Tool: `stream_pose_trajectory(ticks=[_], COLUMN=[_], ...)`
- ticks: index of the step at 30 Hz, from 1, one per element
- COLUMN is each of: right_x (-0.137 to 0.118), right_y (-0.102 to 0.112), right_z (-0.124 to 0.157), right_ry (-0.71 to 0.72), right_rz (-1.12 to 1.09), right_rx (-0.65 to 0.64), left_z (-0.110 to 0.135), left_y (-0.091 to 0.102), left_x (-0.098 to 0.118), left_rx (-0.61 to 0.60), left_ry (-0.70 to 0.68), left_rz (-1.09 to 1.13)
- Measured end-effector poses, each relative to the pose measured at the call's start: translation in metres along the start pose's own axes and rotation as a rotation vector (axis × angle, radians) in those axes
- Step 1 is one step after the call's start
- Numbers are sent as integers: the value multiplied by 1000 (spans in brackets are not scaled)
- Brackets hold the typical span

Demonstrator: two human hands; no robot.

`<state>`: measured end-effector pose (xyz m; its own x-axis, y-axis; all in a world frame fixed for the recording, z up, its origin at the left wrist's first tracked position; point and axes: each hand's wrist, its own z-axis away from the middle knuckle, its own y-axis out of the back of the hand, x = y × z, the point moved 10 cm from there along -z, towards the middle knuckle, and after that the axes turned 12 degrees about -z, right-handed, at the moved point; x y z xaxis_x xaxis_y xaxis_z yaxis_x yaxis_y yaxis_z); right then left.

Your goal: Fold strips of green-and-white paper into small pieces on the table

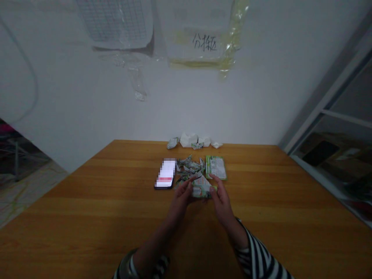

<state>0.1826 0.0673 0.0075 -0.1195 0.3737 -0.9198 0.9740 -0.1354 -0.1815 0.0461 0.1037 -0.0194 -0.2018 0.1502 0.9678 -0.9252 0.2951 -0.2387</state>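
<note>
A piece of printed paper (201, 190) in green, white and red is folded to a pointed top with a straight lower band. My left hand (182, 195) grips its left side, thumb on the near face. On the right edge, my right hand (222, 199) pinches it between thumb and fingers. Just beyond the hands lies a cluster of folded printed paper pieces (192, 166), partly covered by the paper I hold. To the right of that cluster is a flat green-edged stack of printed paper (216, 168).
A lit phone (166, 174) lies left of the paper cluster on the wooden table (122, 201). White folded papers (188, 140) and a printed folded piece (173, 143) stand along the wall. At right is a shelf frame (322, 112) with boxes.
</note>
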Motion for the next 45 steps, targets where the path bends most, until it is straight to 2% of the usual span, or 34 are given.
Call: stream_pose_trajectory(ticks=[3, 6, 9, 11, 16, 20, 23, 25, 28, 33, 39, 43, 45], right_x=[4, 4, -2, -6, -8, -1, 4, 3, -5, -21, -41, -50, -51], right_y=[-1, -1, 0, 3, 8, 3, 1, 4, 7, 3, 0, 0, 0], right_z=[0, -2, -6, -9, -13, -15, -15, -16, -15, -5, -5, -9, -9], right_ry=[-42, -77, -46, -10, -9, -113, -175, -143, -3, 177, 229, 270, 292], right_rz=[-38, -81, -44, 13, 113, 2, -74, -17, 167, 386, 375, 340, 340], right_rx=[-13, -24, -57, -76, -121, -199, -221, -206, -169, -140, -84, -58, -58], left_z=[2, 6, 9, 9, 7, 4, 2, 1, 0, 9, 27, 31, 31], left_y=[0, -1, 1, 5, 10, 8, 14, 18, 16, 6, -16, -28, -28], left_x=[9, 26, 36, 36, 31, 29, 28, 30, 32, 46, 55, 53, 51], left_rx=[16, 23, 40, 48, 40, -15, 10, 38, 47, 101, 44, -30, -31], left_ry=[-38, -148, -214, -198, -100, -55, -45, -81, -183, -451, -634, -662, -657], left_rz=[-77, -237, -399, -435, -352, -335, -373, -444, -587, -879, -1170, -1238, -1222])
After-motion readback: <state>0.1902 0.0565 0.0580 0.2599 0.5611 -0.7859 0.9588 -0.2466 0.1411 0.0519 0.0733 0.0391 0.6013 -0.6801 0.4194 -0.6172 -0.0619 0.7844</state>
